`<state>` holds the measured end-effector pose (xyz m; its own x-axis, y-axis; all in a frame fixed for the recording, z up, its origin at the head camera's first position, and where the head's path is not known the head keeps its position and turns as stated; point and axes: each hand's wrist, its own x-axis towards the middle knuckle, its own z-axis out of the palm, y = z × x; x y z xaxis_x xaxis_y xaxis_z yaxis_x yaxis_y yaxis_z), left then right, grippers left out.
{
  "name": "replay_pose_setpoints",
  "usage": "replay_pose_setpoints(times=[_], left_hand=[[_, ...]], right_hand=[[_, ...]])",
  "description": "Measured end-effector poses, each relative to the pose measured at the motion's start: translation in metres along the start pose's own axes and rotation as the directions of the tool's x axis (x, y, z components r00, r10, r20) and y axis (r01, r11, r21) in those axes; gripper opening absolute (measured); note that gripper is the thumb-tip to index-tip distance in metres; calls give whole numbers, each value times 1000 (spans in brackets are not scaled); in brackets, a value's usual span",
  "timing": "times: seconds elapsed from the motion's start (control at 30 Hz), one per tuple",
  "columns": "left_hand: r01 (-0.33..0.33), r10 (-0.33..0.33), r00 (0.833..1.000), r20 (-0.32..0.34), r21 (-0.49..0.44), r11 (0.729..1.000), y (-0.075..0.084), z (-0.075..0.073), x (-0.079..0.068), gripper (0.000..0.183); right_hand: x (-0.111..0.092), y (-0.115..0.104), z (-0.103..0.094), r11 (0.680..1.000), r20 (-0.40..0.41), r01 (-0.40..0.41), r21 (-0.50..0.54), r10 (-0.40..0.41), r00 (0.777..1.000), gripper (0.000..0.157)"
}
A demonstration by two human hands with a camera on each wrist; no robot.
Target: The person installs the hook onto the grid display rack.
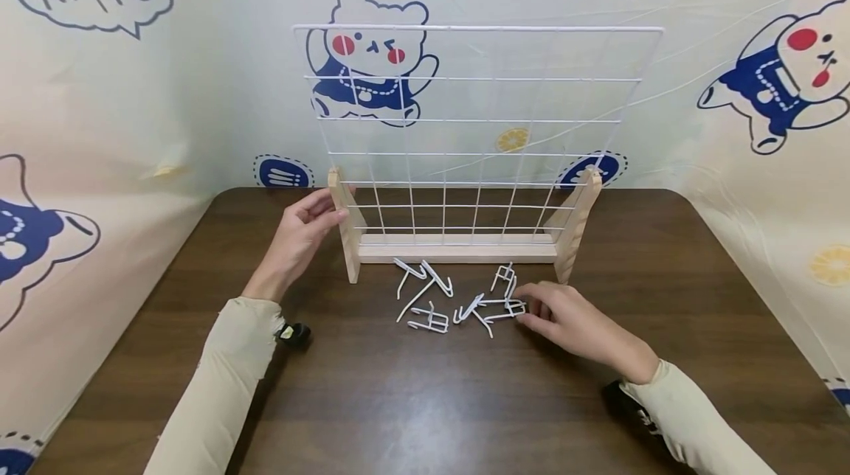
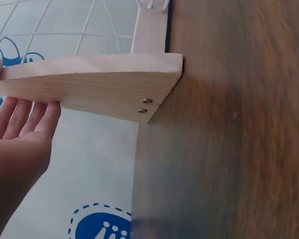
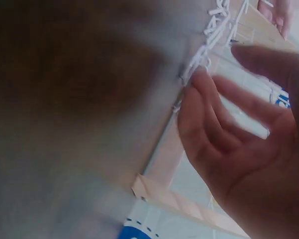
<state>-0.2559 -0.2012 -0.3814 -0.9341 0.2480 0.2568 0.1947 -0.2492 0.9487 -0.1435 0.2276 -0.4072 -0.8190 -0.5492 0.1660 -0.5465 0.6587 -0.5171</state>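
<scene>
A white wire grid (image 1: 478, 29) stands upright in a wooden base, leaning back. My left hand (image 1: 299, 235) grips its left wooden side panel (image 1: 343, 228); in the left wrist view the thumb is on one side and the fingers (image 2: 42, 117) on the other. Several white metal hooks (image 1: 430, 322) lie loose on the table in front of the base. My right hand (image 1: 571, 320) is at the right end of this group, fingertips beside a double-prong hook (image 1: 498, 302). In the right wrist view, thumb and fingers are spread apart, with the hooks (image 3: 216, 25) beyond them.
The brown wooden table (image 1: 412, 401) meets a patterned cloth backdrop (image 1: 219, 91) behind the grid. The right wooden side panel (image 1: 576, 228) stands just beyond my right hand. A dark device is strapped at each wrist.
</scene>
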Motion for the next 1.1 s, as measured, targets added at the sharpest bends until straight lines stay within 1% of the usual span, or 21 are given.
replay_pose_setpoints(times=[0.07,0.13,0.23,0.33,0.4,0.57,0.67,0.87,0.93,1.0,1.1], left_hand=[[8,-8,1000,10,-10,1000,-1,0,0,49],[14,-14,1000,12,-4,1000,-1,0,0,48],[26,-27,1000,14,9,1000,-1,0,1,46],[42,-43,999,12,30,999,-2,0,3,45],[52,-52,999,7,31,998,-3,-1,3,45],[53,-53,999,-8,19,998,-6,-3,3,45],[44,-44,999,-8,9,999,-8,-5,2,44],[42,-41,999,-5,8,999,-9,-7,1,43],[43,-43,999,-3,12,999,-8,-7,1,44],[42,-42,999,-1,14,999,-8,-7,2,44],[43,-43,999,-1,10,999,-9,-7,3,44]], right_hand=[[-1,0,2,1000,-56,-5,6,6,998,29],[-2,0,3,1000,-103,12,22,-10,995,33],[-2,-1,6,994,-124,35,100,-23,992,39],[-2,-3,8,990,-105,42,131,-29,994,42],[-3,-3,9,992,-84,47,118,-37,996,37],[-5,-4,11,998,-61,54,28,-52,997,21],[-5,-5,13,999,-65,49,-15,-50,997,20],[-4,-5,15,992,-95,90,-87,-98,991,22],[-3,-6,15,992,-91,97,-85,-105,990,24],[-3,-6,14,994,-76,86,-69,-91,993,28],[-3,-7,14,999,-43,42,-29,-43,998,36]])
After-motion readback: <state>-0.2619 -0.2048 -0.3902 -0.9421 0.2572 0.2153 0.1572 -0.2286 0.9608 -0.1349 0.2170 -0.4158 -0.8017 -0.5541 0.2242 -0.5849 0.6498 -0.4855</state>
